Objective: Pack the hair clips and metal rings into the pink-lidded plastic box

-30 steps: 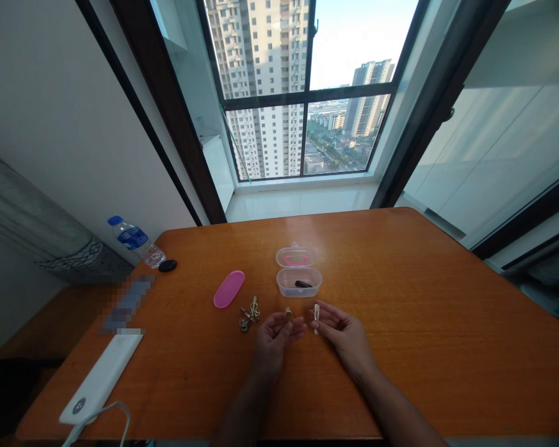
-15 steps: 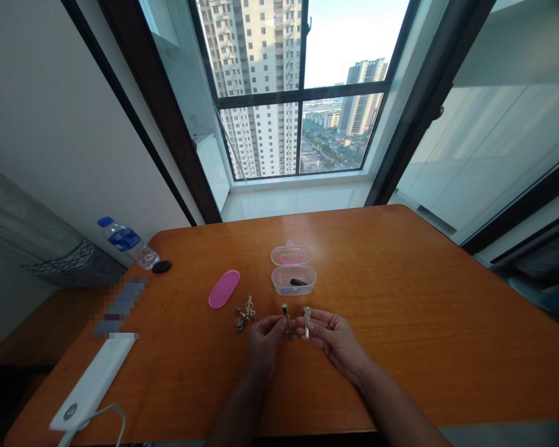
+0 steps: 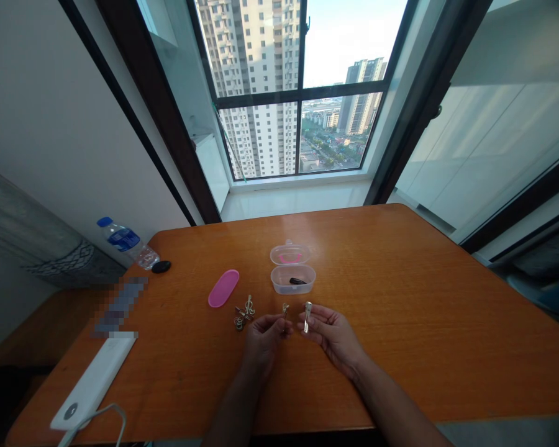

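Between the thumb and fingers of my left hand (image 3: 266,334) is a small gold-toned metal clip (image 3: 286,308), its upper end sticking up above the fingertips. My right hand (image 3: 331,329) pinches a shiny silver-looking metal clip (image 3: 308,316) held upright. The two hands are close together just above the table, with a narrow gap between the clips. Left of my left hand lies a small pile of metal clips (image 3: 245,312). Beyond the hands stands a clear plastic case (image 3: 293,289) with its lid (image 3: 279,255) open and a small black item (image 3: 297,281) inside.
A pink oval piece (image 3: 223,288) lies on the wooden table (image 3: 423,298) behind the pile. Along the left edge are a white power strip (image 3: 93,385) with a cable, a round black object (image 3: 161,267) and a water bottle (image 3: 129,242) lying tilted.
The clip in my left hand has turned and shows a different side. My right hand has shifted slightly up, and the gap between the hands has widened a little.
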The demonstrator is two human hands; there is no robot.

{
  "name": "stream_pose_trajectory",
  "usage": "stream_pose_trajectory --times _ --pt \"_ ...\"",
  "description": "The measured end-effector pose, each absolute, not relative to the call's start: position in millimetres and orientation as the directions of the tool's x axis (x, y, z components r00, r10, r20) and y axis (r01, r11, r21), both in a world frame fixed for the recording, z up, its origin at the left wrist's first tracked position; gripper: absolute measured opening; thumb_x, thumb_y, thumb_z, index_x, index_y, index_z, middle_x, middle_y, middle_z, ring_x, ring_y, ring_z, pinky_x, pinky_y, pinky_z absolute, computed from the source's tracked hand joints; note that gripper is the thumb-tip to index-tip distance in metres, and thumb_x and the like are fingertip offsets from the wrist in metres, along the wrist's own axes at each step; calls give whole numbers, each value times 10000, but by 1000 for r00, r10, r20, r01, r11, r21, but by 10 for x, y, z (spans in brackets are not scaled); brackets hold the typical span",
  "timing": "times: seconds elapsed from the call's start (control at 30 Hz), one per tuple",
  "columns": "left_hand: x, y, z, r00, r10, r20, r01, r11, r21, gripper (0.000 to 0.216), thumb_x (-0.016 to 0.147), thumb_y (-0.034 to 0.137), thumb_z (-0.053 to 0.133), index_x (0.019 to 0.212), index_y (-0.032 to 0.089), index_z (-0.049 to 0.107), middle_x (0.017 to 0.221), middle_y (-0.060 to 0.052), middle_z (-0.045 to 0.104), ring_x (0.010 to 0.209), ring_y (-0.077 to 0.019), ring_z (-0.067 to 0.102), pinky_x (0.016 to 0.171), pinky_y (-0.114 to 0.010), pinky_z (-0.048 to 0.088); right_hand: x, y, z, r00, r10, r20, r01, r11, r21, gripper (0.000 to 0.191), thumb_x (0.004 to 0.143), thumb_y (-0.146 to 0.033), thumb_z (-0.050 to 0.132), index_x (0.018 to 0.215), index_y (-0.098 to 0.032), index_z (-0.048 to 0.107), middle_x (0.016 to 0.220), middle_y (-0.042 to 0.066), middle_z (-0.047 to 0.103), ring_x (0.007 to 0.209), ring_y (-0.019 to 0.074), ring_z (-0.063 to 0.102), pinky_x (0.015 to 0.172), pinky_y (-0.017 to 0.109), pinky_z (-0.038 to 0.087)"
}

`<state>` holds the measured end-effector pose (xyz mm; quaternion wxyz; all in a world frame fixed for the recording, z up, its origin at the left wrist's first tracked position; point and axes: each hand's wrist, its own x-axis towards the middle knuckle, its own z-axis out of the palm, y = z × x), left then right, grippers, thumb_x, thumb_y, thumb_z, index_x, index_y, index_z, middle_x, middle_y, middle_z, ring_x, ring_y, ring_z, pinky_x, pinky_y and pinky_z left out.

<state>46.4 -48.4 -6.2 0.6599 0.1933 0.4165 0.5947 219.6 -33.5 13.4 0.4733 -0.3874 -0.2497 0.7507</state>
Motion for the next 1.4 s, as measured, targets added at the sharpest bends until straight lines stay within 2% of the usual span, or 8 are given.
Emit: stream_pose_trajectory --times 0.2,0.37,0.5,0.57,0.77,0.97,1.2,1.4 --pt "428 -492 -108 -88 942 -324 -647 193 737 305 487 205 938 695 147 723 581 23 681 487 -48 552 494 -156 413 2180 -331 83 -189 921 -339 -548 -386 -742 414 560 -240 934 930 -161 765 786 31 738 663 165 712 619 258 578" --pt "446 -507 -100 -88 940 -329 -598 214 772 354 498 216 936 806 136 782 768 -78 776 604 -105 646 597 -205 504 2159 -318 43 -136 943 -302 -500 -329 -801 374 581 -279 924 904 -156 779 812 48 745 628 148 685 556 234 556" --pt "482 -515 -93 -113 948 -297 -558 187 809 331 545 223 914 840 133 793 828 -102 789 596 -127 668 636 -248 541 2148 -321 28 -151 944 -294 -459 -331 -825 381 582 -284 922 914 -154 785 871 68 769 778 188 716 763 294 585" --pt "506 -521 -78 -142 943 -302 -529 186 828 318 558 257 908 823 124 792 821 -110 788 616 -156 692 645 -269 555 2144 -319 24 -164 943 -289 -444 -332 -833 385 580 -296 922 911 -153 785 884 76 773 814 203 717 801 314 578" --pt "551 -540 8 -150 936 -319 -459 220 860 342 565 296 904 821 102 786 736 -109 778 602 -175 702 632 -277 569 2150 -302 -17 -176 947 -270 -373 -318 -872 374 626 -361 892 918 -152 784 851 90 772 747 204 699 671 295 560" --pt "558 -540 16 -165 933 -319 -455 215 864 316 556 274 905 796 109 782 708 -94 773 583 -168 694 616 -273 569 2155 -302 -13 -125 962 -244 -338 -273 -901 330 617 -348 897 860 -158 781 778 64 764 619 133 627 610 247 500" --pt "556 -555 -36 -123 958 -258 -344 203 917 262 580 287 888 754 119 787 680 -86 766 569 -162 673 609 -266 544 2118 -325 93 -261 950 -173 -294 -249 -923 282 667 -361 867 837 -164 758 770 54 769 646 138 662 610 234 476" --pt "541 -549 -94 -88 972 -220 -337 179 924 232 587 284 887 708 132 760 638 -55 747 578 -159 669 614 -260 531 2072 -345 70 -243 959 -145 -251 -207 -946 313 696 -368 846 904 -156 749 803 73 776 662 158 680 606 250 486"
